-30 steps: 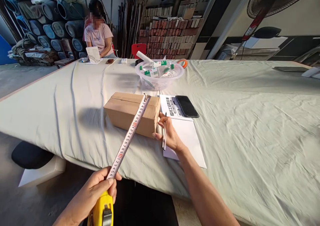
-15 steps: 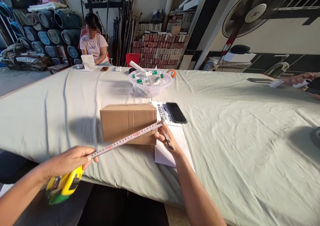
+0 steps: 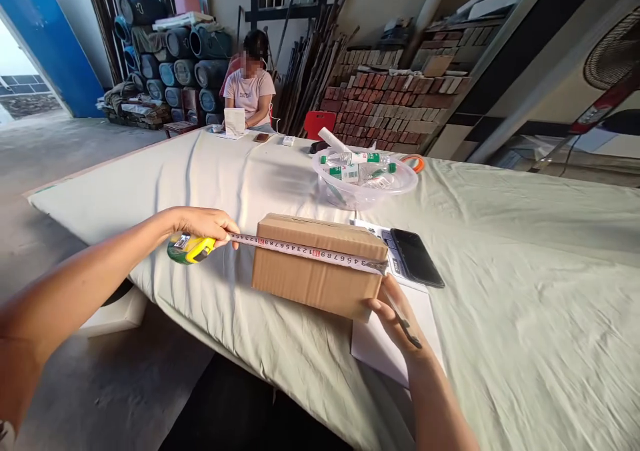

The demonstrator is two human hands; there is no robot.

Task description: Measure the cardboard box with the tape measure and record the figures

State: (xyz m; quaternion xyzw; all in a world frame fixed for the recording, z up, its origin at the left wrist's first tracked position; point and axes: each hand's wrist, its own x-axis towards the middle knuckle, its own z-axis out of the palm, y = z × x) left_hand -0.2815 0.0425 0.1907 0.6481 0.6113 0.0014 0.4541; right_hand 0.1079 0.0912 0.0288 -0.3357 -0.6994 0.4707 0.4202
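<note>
A brown cardboard box [image 3: 315,281] lies on the cloth-covered table. Across the top edge of its front face runs the extended blade of a tape measure [image 3: 300,250]. My left hand [image 3: 207,226] is closed on the blade left of the box, with the yellow and green tape case [image 3: 191,248] just beneath the fingers. My right hand [image 3: 400,314] is at the box's right end, its fingertips at the blade's end and its thumb against the box. A pen [image 3: 404,321] is tucked along that hand. Partly under the box and right hand lies white paper [image 3: 375,344].
A black phone [image 3: 417,256] rests on a printed sheet right of the box. Behind stands a clear plastic basin [image 3: 345,194] of bottles, with an orange tape roll [image 3: 414,163] beside it. A person [image 3: 250,91] sits at the table's far side.
My left hand has raised the tape case, and the blade, slanting in front of the box before, now lies along its upper front edge. The view has turned left.
</note>
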